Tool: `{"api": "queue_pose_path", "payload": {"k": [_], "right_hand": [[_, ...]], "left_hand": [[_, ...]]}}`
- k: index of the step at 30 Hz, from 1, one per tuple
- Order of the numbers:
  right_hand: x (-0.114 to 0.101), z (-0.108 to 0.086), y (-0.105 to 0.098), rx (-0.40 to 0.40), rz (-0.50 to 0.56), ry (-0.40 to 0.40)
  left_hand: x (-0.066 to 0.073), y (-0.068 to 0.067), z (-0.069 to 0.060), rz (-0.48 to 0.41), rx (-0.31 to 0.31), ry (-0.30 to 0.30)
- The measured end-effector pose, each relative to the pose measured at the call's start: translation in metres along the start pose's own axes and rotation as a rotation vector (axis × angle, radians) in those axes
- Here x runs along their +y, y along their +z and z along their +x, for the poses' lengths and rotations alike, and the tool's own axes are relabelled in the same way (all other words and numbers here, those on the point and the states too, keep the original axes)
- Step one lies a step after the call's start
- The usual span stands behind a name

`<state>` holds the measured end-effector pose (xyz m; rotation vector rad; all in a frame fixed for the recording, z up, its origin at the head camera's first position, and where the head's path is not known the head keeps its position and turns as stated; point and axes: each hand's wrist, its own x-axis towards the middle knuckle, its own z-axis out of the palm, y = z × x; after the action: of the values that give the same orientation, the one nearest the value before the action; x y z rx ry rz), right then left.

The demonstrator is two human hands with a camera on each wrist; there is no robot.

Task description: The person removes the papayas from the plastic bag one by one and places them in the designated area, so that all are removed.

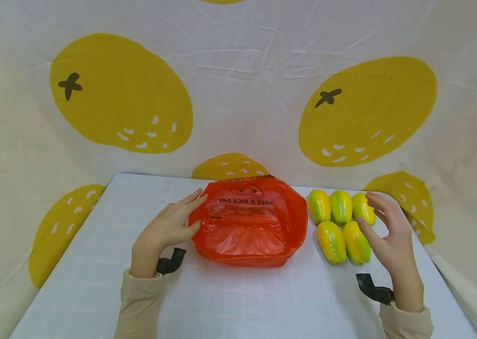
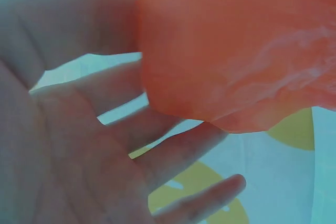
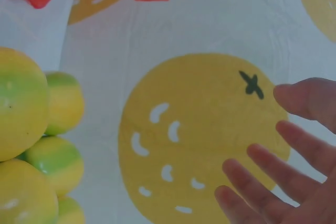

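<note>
A red plastic bag (image 1: 244, 238) with dark printing stands on the table, its mouth spread wide. At its left side is my left hand (image 1: 164, 228), fingers fairly straight and spread. In the left wrist view several fingertips pass behind the red film (image 2: 226, 51); whether they press on it I cannot tell. Right of the bag lie several yellow-green fruits (image 1: 341, 207), papaya-like, in two rows. My right hand (image 1: 393, 240) hovers by the right end of these rows, thumb and fingers apart, holding nothing. The right wrist view shows a gap between that hand (image 3: 283, 182) and the fruits (image 3: 23, 103).
The white table (image 1: 230, 301) has a faint grid pattern. Behind and beside it hangs a pale cloth (image 1: 238, 94) printed with large yellow fruits. Black curved mounts (image 1: 374, 289) sit at both wrists, next to beige sleeves.
</note>
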<state>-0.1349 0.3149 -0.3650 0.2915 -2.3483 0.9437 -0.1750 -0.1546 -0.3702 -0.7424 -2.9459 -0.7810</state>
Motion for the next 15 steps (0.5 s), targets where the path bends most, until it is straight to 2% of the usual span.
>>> {"api": "queue_pose_path", "payload": {"k": [4,10,15], "right_hand": [[-0.004,-0.001,0.002,-0.008,0.003,-0.034],[-0.011,-0.001,0.006,-0.011,-0.051,-0.116],[-0.021,0.001,0.010,-0.019,-0.085,-0.159]], "left_hand": [[-0.001,0.000,-0.002,0.021,0.045,0.070],[-0.001,0.001,-0.003,0.051,0.139,0.137],[-0.001,0.000,-0.003,0.095,0.293,0.209]]}}
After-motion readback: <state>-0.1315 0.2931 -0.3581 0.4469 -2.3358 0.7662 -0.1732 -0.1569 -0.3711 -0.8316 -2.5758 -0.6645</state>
